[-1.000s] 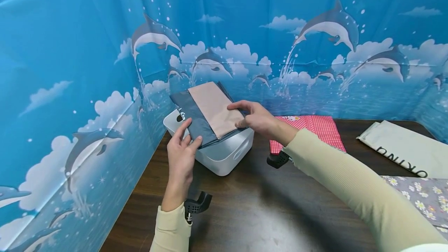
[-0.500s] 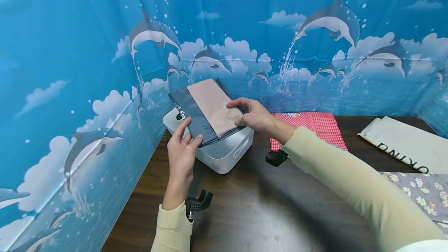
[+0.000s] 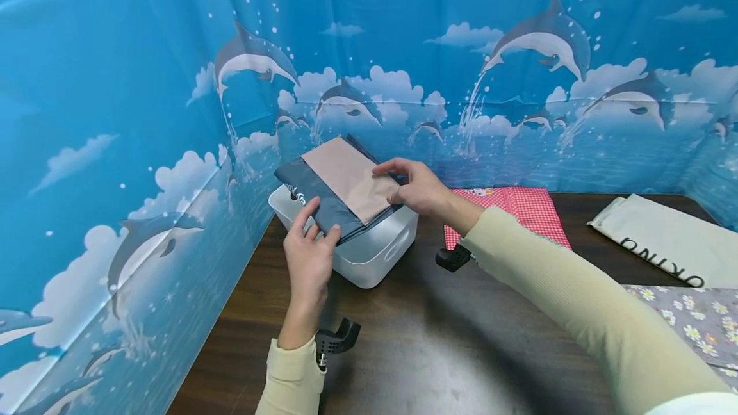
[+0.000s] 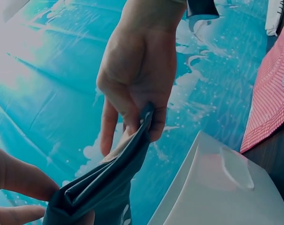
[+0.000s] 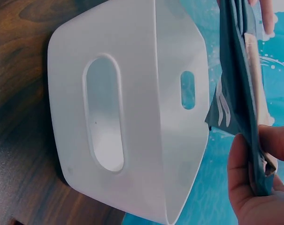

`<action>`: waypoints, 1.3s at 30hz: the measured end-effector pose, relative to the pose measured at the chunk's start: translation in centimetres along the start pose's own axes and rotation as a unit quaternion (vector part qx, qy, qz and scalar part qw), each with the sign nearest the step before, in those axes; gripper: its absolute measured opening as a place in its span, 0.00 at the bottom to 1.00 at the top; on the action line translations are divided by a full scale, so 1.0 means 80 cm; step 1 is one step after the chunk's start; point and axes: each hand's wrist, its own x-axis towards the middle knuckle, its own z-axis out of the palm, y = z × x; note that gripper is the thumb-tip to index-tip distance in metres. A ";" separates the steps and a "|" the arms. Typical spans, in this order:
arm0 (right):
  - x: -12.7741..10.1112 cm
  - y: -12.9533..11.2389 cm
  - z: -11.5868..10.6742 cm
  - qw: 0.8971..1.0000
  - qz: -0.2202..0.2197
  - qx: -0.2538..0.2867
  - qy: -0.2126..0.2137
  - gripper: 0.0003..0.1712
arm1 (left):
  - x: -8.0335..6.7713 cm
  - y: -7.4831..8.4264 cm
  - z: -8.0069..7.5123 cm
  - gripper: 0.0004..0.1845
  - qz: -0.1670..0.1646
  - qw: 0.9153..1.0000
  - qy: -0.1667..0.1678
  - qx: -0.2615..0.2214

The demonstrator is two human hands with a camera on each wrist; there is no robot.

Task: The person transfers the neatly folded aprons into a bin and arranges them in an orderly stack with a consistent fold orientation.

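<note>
A folded dark blue-grey cloth [image 3: 317, 187] with a beige panel [image 3: 348, 178] and white lettering is held over a white plastic bin [image 3: 369, 268]. My left hand [image 3: 308, 252] pinches its near left corner; the left wrist view shows this cloth [image 4: 109, 183] sagging between both hands. At the right end, my right hand [image 3: 421, 191] grips the edge with thumb and fingers. From the right wrist, the cloth [image 5: 240, 70] stands edge-on beside the bin [image 5: 137, 42], its folded layers visible. The bin's inside is mostly hidden beneath the cloth in the head view.
On the dark wooden table [image 3: 415, 344], right of the bin, lie a folded red checked cloth [image 3: 527, 213], a folded cream cloth with black letters [image 3: 669, 229] and a grey daisy-print cloth [image 3: 697, 316]. A blue dolphin-print curtain [image 3: 403, 11] borders the back and left.
My left hand has shifted slightly right, carrying its corner of the cloth; the cloth's far edge now sits a little further left and lower. The right hand has barely moved.
</note>
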 end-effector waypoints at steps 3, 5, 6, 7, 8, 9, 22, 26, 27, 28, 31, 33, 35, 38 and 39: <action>0.000 0.003 0.000 1.000 -0.004 -0.001 0.004 0.30 | -0.003 0.000 0.003 0.33 0.007 1.000 0.011 0.009; 0.000 0.004 0.000 1.000 -0.005 -0.005 0.006 0.29 | -0.004 0.000 0.003 0.33 0.005 1.000 0.014 0.007; 0.000 0.004 0.001 1.000 -0.006 -0.006 0.006 0.29 | -0.005 0.001 0.003 0.33 0.006 1.000 0.015 0.003; 0.001 0.003 0.002 1.000 -0.009 -0.008 0.007 0.29 | -0.005 0.002 0.002 0.33 0.007 1.000 0.017 0.000; 0.001 0.002 0.002 1.000 -0.011 -0.010 0.009 0.29 | -0.004 0.003 0.001 0.33 0.010 1.000 0.019 -0.007; 0.002 0.000 0.003 1.000 -0.014 -0.010 0.010 0.29 | -0.004 0.004 0.001 0.33 0.013 1.000 0.021 -0.012; 0.007 -0.006 0.006 1.000 -0.005 -0.006 0.013 0.27 | -0.003 0.002 0.008 0.35 0.023 0.999 0.035 0.014; 0.009 -0.006 0.003 1.000 0.010 -0.006 0.012 0.26 | -0.001 0.002 0.010 0.39 0.014 0.999 0.028 0.004; 0.010 -0.005 0.003 1.000 0.013 -0.008 0.011 0.26 | -0.001 0.001 0.011 0.40 0.011 1.000 0.028 0.002; 0.010 -0.005 0.003 1.000 0.015 -0.009 0.010 0.26 | -0.002 0.000 0.011 0.41 0.008 1.000 0.028 -0.002; 0.011 -0.002 0.002 1.000 0.019 -0.017 0.007 0.26 | -0.004 -0.003 0.013 0.44 0.002 1.000 0.024 -0.010; 0.014 0.001 0.003 1.000 0.020 -0.019 0.006 0.27 | -0.004 -0.005 0.013 0.45 0.001 1.000 0.024 -0.009; 0.016 0.004 0.004 1.000 0.018 -0.020 0.007 0.26 | -0.003 -0.006 0.013 0.45 0.004 1.000 0.023 -0.007; 0.020 0.006 0.005 1.000 0.009 -0.018 0.008 0.27 | -0.001 -0.008 0.013 0.46 0.013 1.000 0.023 -0.003; 0.021 0.006 0.005 1.000 0.006 -0.017 0.009 0.27 | 0.000 -0.008 0.012 0.46 0.016 1.000 0.023 -0.004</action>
